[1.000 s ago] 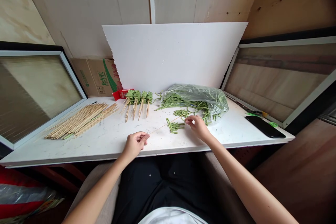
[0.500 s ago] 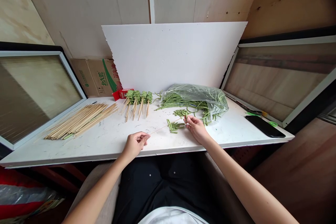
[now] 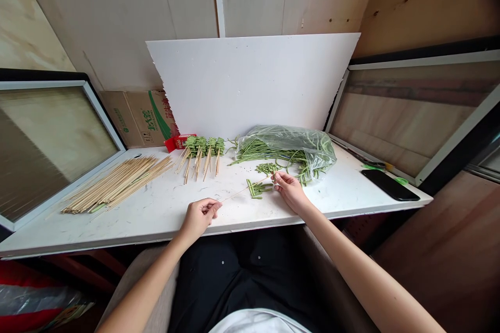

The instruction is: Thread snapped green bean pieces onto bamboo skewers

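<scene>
My left hand (image 3: 202,216) pinches the near end of a thin wooden skewer (image 3: 244,189) above the table's front. My right hand (image 3: 289,190) is closed on a short piece of green bean (image 3: 273,175) at the skewer's far end; whether the tip has gone into it is too small to tell. Cut bean pieces (image 3: 258,188) lie just below the skewer, left of my right hand. Behind them is a pile of tiny bean bits (image 3: 267,168). Long green beans (image 3: 258,151) stick out of a clear plastic bag (image 3: 289,134) behind my right hand.
Loose skewers (image 3: 113,183) lie on the left of the white table (image 3: 156,223). Skewered bean bundles (image 3: 201,145) rest at the back by a red box (image 3: 177,142). A black phone (image 3: 390,185) lies right. A white board (image 3: 250,86) stands behind.
The whole view has shifted slightly with the head. Both hands keep nearly the same positions on the skewer and bean piece.
</scene>
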A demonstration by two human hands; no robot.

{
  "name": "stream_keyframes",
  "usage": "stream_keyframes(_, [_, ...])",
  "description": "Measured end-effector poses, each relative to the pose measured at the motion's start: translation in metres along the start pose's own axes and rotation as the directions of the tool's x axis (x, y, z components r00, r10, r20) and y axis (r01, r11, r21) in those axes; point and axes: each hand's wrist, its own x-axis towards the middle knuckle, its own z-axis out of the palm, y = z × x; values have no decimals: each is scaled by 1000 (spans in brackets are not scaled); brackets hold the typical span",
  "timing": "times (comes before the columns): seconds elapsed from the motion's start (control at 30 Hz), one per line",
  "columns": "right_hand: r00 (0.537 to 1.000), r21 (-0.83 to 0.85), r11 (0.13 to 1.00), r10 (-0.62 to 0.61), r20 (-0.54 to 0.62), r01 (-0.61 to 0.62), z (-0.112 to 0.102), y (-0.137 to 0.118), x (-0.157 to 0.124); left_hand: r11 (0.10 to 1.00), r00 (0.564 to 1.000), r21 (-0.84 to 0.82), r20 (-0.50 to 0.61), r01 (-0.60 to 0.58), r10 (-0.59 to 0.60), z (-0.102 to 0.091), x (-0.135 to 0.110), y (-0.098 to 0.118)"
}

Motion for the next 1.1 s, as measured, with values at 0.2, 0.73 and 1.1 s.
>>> stream_keyframes(0.2, [1000,0,1000,-3,2,3,0,0,-1,1000,1000,10,0,-16,16,0,0,-3])
stream_keyframes(0.73, [999,-64,998,25,-40,-27,2,-1,-1,999,999,42,-12,-31,32,0,0,-5])
stream_keyframes(1.1, [995,-48,998,45,-90,-49,-1,3,2,987,995,126,-5,-101,103,-2,2,-7])
